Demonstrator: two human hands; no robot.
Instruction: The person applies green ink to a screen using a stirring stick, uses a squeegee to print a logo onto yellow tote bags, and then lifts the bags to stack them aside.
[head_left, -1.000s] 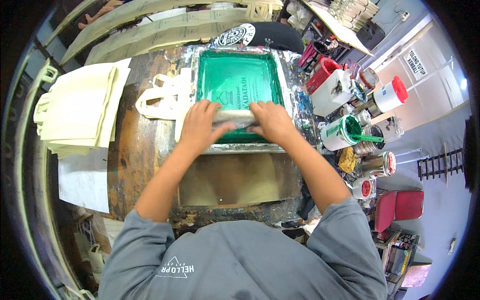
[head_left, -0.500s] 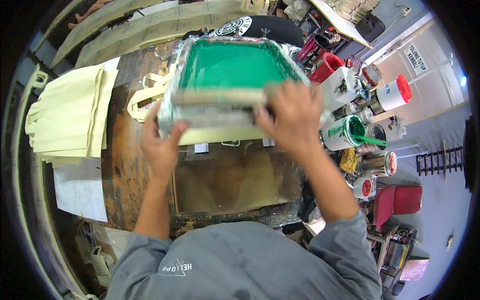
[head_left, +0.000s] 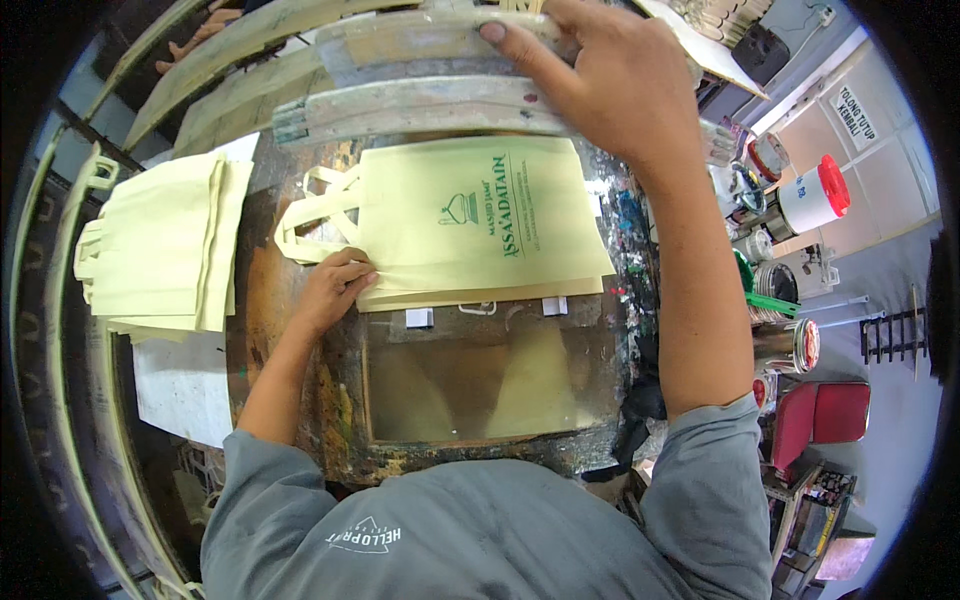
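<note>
A pale yellow tote bag (head_left: pixel 420 200) lies on the work table, bearing a green print and with its handles toward the left. My left hand (head_left: pixel 342 288) pinches the bag's near left corner, fingers curled together. Above the bag's far edge, the screen printing frame (head_left: pixel 420 108) is raised, its worn, taped rail facing me. My right hand (head_left: pixel 625 85) grips the raised frame from the right, thumb lying over a pale band behind the rail. Its other fingers are partly cut off by the top of the picture. The green ink surface is out of sight.
A stack of yellow bags (head_left: pixel 165 240) lies at the left. Before me is a glossy brown panel (head_left: pixel 470 385) with white tabs (head_left: pixel 419 318) along its far edge. Ink containers, including a red-lidded white one (head_left: pixel 812 192), crowd the right side beside a red chair (head_left: pixel 825 415).
The screen frame has swung up and away, uncovering the printed bag. My right hand rose with it toward the far side. My left hand left the frame and took the bag's corner.
</note>
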